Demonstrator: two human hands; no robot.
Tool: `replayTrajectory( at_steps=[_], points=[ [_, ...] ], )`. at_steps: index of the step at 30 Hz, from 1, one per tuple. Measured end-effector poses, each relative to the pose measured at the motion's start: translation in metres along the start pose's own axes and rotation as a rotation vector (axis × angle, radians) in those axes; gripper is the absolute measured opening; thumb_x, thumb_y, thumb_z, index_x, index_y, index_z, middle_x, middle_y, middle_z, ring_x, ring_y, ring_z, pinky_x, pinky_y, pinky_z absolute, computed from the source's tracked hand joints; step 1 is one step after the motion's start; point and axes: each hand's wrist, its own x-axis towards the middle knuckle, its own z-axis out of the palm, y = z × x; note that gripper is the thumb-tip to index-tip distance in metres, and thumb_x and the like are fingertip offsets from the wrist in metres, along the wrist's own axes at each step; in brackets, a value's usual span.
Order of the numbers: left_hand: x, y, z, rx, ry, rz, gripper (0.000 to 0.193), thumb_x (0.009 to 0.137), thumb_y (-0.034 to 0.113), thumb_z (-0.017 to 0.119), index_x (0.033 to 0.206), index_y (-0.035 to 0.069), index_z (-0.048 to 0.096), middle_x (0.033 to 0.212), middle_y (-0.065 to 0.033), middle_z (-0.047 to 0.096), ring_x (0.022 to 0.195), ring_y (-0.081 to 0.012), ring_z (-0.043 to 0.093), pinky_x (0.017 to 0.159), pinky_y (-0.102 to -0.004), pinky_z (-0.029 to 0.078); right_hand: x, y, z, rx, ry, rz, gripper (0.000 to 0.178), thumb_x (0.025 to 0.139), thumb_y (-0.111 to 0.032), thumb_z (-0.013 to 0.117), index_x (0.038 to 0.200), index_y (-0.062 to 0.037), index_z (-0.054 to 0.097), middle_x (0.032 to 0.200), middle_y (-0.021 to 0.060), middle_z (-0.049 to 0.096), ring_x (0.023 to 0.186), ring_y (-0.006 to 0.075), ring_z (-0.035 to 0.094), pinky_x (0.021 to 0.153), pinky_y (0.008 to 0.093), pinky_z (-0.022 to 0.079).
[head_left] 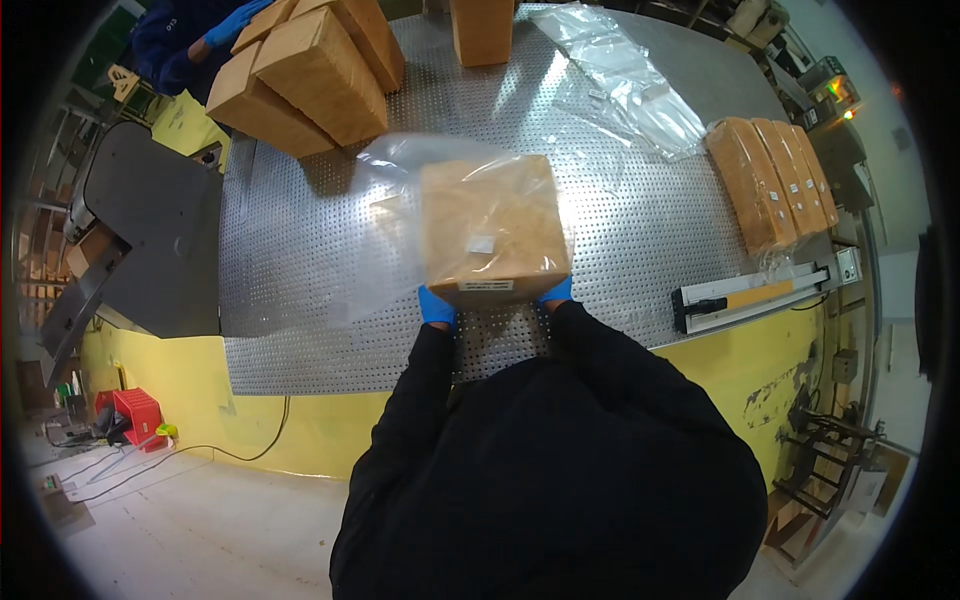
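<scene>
A brown block-shaped package (pixel 490 215) in a clear plastic bag is between my two hands, over the perforated metal table (pixel 300 300). Loose film from the bag (pixel 385 220) spreads out to the package's left. My left hand (pixel 437 307), in a blue glove, grips its near left corner. At the near right corner my right hand (pixel 558 290), also gloved in blue, does the same. The fingers of both hands are partly hidden beneath the package. White labels show on its top and near side.
Several bare brown blocks (pixel 320 80) stand at the far left, where a co-worker's blue-gloved hand (pixel 235 22) touches them. Another block (pixel 482 32) stands at the far edge. Flat clear bags (pixel 630 80), several bagged blocks (pixel 765 185) and a long bar sealer (pixel 750 295) lie rightward.
</scene>
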Motion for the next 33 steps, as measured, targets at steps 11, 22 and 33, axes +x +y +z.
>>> replayTrajectory(
  at_steps=[11,22,33],
  points=[
    [-0.012,0.059,-0.026,-0.166,-0.12,0.12,0.033,0.093,0.021,0.048,0.116,0.0,0.057,0.106,-0.0141,0.063,0.094,-0.0227,0.059,0.082,-0.0355,0.047,-0.027,-0.171,-0.127,0.854,-0.149,0.217,0.034,0.099,-0.016,0.037,0.125,0.0025,0.049,0.12,0.0132,0.057,0.11,0.0187,0.051,0.096,0.033,0.042],
    [-0.007,-0.03,0.003,-0.434,-0.225,-0.063,0.041,0.098,0.028,0.038,0.125,-0.001,0.049,0.113,-0.0127,0.06,0.102,-0.0203,0.057,0.084,-0.0326,0.047,-0.041,-0.128,-0.089,0.58,-0.259,0.128,0.042,0.1,-0.025,0.032,0.128,0.0029,0.045,0.13,0.017,0.049,0.122,0.0241,0.043,0.102,0.0359,0.035],
    [-0.002,-0.007,0.038,-0.267,-0.183,0.007,0.047,0.1,0.029,0.034,0.135,-0.001,0.037,0.126,-0.0163,0.052,0.113,-0.0246,0.051,0.096,-0.037,0.042,-0.032,0.002,-0.048,0.658,-0.375,0.153,0.047,0.099,-0.031,0.035,0.13,0.0017,0.045,0.124,0.0106,0.054,0.116,0.0161,0.047,0.101,0.0309,0.036]
  ],
)
